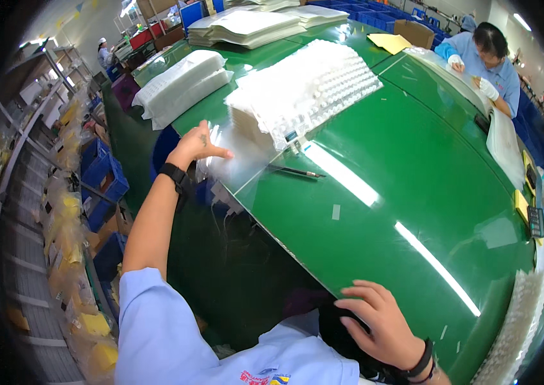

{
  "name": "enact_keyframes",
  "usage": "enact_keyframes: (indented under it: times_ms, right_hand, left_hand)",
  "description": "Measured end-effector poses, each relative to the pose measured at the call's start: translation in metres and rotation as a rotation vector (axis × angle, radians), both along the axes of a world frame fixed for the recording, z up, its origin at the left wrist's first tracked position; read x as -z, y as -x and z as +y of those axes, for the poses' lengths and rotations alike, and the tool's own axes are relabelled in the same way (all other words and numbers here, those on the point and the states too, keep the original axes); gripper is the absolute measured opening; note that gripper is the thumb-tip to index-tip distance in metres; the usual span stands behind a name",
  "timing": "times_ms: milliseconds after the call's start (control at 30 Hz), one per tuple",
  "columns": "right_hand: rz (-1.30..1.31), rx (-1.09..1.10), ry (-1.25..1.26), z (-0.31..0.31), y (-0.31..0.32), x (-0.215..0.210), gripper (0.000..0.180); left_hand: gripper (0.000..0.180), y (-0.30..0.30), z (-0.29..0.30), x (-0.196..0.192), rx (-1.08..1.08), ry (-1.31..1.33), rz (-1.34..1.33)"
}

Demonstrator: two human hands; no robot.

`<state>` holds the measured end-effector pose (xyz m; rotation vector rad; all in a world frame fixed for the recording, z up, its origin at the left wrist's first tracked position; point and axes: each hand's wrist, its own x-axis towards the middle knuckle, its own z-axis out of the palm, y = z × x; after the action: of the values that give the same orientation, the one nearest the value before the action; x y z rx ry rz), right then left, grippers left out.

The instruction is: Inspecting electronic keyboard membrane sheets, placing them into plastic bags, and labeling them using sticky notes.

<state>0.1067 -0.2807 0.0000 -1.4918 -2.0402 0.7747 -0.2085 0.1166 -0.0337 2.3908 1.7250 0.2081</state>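
Observation:
My left hand [196, 145] reaches out over the left edge of the green table [406, 192], fingers spread, touching a clear plastic bag [236, 163] that lies beside a stack of white blister trays [304, 90]. Nothing is gripped in it. A black wristband sits on that wrist. My right hand [378, 321] rests with loosely curled fingers at the near edge of the table, over a dark object by my chest; it holds nothing that I can see. A black pen [296, 171] lies on the table just right of the bag.
Wrapped white bundles [182, 86] and piled clear bags [246, 27] lie farther back. A co-worker in blue [487, 61] with white gloves works at the far right edge. Blue bins [105, 179] and shelves with yellow packets line the left. A calculator [535, 221] lies at the right.

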Motion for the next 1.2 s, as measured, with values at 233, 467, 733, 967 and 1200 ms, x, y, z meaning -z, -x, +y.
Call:
enact_keyframes:
  times_ms: [233,467,733,967,1200]
  right_hand:
    - [-0.149,-0.120,-0.062,0.041,0.039,0.022,0.034]
    - [0.070,-0.016,-0.199,0.064,0.070,0.035,0.041]
    - [-0.040,-0.040,-0.268,0.073,0.080,0.054,0.038]
    - [-0.001,-0.045,-0.297,0.073,0.072,0.067,0.032]
    - [-0.079,-0.072,-0.304,0.069,0.068,0.068,0.033]
  left_hand:
    - [0.102,-0.002,0.003,-0.005,-0.074,0.258,-0.182]
    - [0.108,-0.014,-0.009,0.000,-0.174,0.191,-0.199]
    - [0.094,-0.031,-0.004,0.009,-0.259,0.109,-0.270]
    - [0.030,-0.037,0.002,0.035,-0.245,0.294,-0.770]
    - [0.020,-0.021,0.007,0.049,-0.463,0.472,-1.571]
